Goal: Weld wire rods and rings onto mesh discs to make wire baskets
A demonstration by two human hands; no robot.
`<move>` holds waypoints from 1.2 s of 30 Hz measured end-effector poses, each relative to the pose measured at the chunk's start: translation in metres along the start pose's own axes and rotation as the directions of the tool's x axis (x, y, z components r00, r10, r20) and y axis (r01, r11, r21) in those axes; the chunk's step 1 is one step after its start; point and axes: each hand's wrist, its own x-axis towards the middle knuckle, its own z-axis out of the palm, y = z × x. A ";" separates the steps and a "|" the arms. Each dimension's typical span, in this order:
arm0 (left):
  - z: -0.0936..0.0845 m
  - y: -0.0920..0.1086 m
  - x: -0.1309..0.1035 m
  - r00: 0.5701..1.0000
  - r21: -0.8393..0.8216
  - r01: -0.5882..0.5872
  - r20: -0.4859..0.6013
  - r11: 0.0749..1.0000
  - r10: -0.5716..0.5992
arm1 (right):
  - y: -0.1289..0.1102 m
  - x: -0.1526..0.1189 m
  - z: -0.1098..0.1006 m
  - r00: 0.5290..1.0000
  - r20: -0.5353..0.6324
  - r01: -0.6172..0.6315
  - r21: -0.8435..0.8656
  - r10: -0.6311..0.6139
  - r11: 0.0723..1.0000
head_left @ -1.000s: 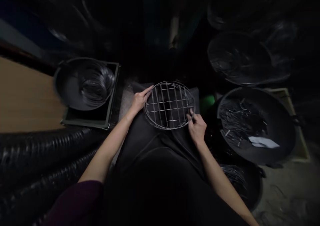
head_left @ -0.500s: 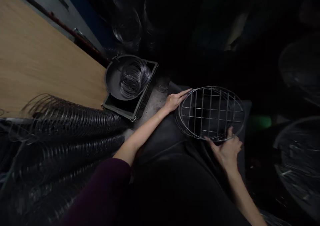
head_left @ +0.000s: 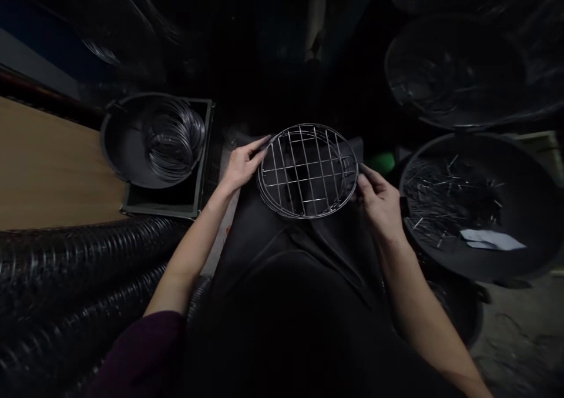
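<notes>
A round wire rack (head_left: 308, 171) with a crossed grid and several rim rings lies over the dark apron on my lap. At its left edge my left hand (head_left: 241, 164) grips the rim, fingers pointing along it. My right hand (head_left: 379, 201) pinches the opposite rim between thumb and fingers. The rack is between both hands, with its grid facing up.
A round pan (head_left: 126, 145) with wire rings (head_left: 174, 142) rests on a crate (head_left: 198, 177) at the left. Stacks of wire rings (head_left: 79, 257) fill the lower left, beside a wooden panel (head_left: 53, 163). To the right, a large pan (head_left: 524, 192) holds short wire pieces (head_left: 436, 198) and paper (head_left: 492, 239).
The view has swung to the right, showing more of the pans there. My right hand has moved from the rack's lower edge to its right side and closed on the rim.
</notes>
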 end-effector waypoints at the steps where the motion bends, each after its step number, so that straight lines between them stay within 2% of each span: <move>1: 0.001 0.000 0.000 1.000 0.026 0.004 0.002 1.000 -0.004 | 0.001 -0.001 0.002 1.000 -0.010 -0.007 0.006 0.007 1.000; 8: 0.000 0.002 0.009 0.996 0.123 -0.072 0.056 0.990 0.066 | 0.003 -0.007 0.007 0.998 -0.039 0.060 0.034 -0.059 0.998; 13: 0.003 0.005 0.014 0.994 0.240 -0.091 0.076 0.967 0.075 | 0.004 -0.005 0.006 0.998 -0.013 0.055 -0.067 -0.056 0.996; 18: 0.017 -0.012 0.011 0.997 0.169 -0.075 0.001 0.983 0.076 | 0.025 -0.001 0.011 0.998 -0.027 0.057 -0.087 -0.059 0.995; 20: 0.023 -0.018 0.010 0.997 0.129 -0.070 -0.023 0.989 0.074 | 0.032 -0.004 0.015 0.994 -0.074 0.073 -0.099 -0.081 0.992; 23: 0.028 -0.021 0.010 0.997 0.098 -0.071 -0.031 0.993 0.074 | 0.034 -0.016 0.014 0.981 -0.133 0.109 -0.204 -0.138 0.973; 24: 0.029 -0.021 0.010 0.997 0.096 -0.072 -0.034 0.993 0.076 | 0.034 -0.021 0.011 0.982 -0.109 0.124 -0.237 -0.153 0.964; 26: 0.029 -0.022 0.010 0.996 0.106 -0.075 -0.050 0.992 0.081 | 0.032 -0.030 0.002 0.987 0.032 0.160 -0.292 -0.157 0.943; 28: 0.028 -0.022 0.010 0.994 0.123 -0.080 -0.061 0.989 0.088 | 0.030 -0.036 -0.004 0.971 0.204 0.192 -0.352 -0.126 0.916; 30: 0.026 -0.022 0.009 0.994 0.140 -0.084 -0.063 0.987 0.093 | 0.026 -0.041 -0.003 0.954 0.289 0.195 -0.411 -0.076 0.891; 33: 0.023 -0.017 0.006 0.993 0.163 -0.058 -0.089 0.985 0.073 | 0.018 -0.048 0.016 0.976 0.218 0.108 -0.449 -0.008 0.887; 36: 0.019 -0.013 0.006 0.987 0.166 0.006 -0.161 0.986 0.021 | 0.013 -0.049 0.039 0.985 0.166 0.037 -0.452 0.043 0.891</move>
